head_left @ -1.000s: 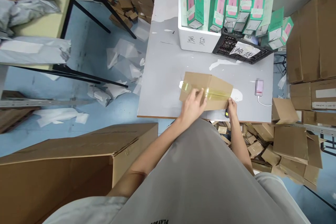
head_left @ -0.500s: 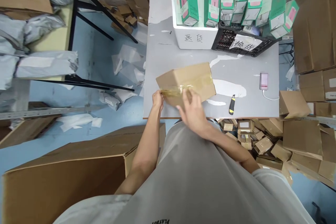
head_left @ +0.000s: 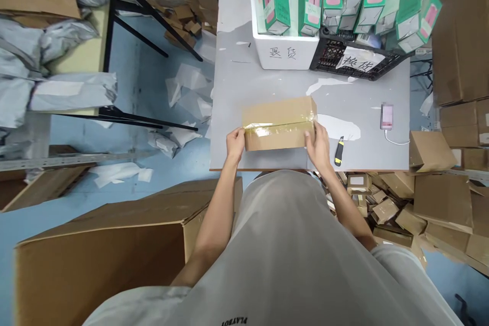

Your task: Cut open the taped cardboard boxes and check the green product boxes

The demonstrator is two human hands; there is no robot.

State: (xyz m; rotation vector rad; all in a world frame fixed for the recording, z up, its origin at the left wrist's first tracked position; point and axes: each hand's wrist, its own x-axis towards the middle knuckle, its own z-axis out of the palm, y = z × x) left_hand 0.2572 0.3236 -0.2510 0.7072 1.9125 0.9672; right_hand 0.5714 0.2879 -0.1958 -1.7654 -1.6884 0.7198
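A brown cardboard box [head_left: 280,137] lies on the grey table near its front edge, with a strip of shiny clear tape [head_left: 263,130] running lengthwise along its top. My left hand [head_left: 235,143] pinches at the box's left end, where the tape meets the edge; whether it grips the tape or the cardboard is too small to tell. Around the right end of the box my right hand [head_left: 318,145] is wrapped, thumb on the near side and fingers at the end face. A black and yellow utility knife [head_left: 338,152] rests to the right of that hand.
On the grey table [head_left: 233,81] stand a white bin [head_left: 284,56] and a black crate [head_left: 328,56] with green and pink boxes. A phone [head_left: 386,116] with a cable lies right. A large open carton [head_left: 99,265] is at lower left; several boxes lie lower right.
The box has turned so that its long side lies nearly level with the table edge. My right hand has moved from the box's top to its right end. My left hand stays at the left end.
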